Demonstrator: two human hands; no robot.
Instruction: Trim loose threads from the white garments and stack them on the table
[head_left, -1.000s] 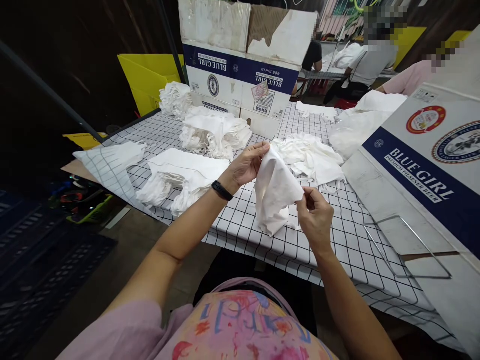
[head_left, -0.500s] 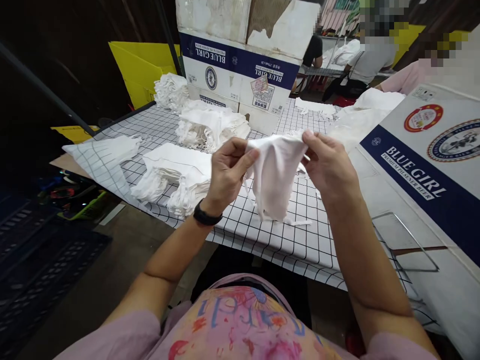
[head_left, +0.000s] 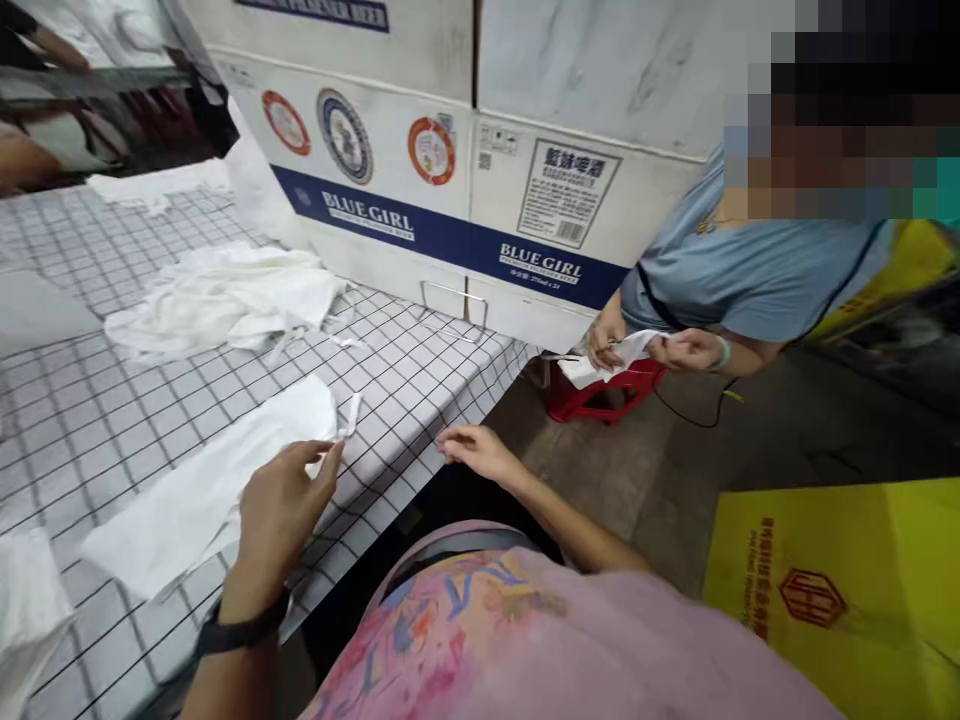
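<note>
Item: pink shirt [head_left: 600, 640], with multicoloured print [head_left: 435, 625] (blue strokes included), six o'clock. Item: one black wristband [head_left: 244, 632], plain, seven o'clock. Both were worn.

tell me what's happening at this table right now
The left hand is at one end of a white cloth piece lying on the checked tablecloth. The right hand hovers by the table edge, holding nothing visible. A loose white pile lies farther in, near a carton. Beside the carton, another person holds white fabric in both hands.
</note>
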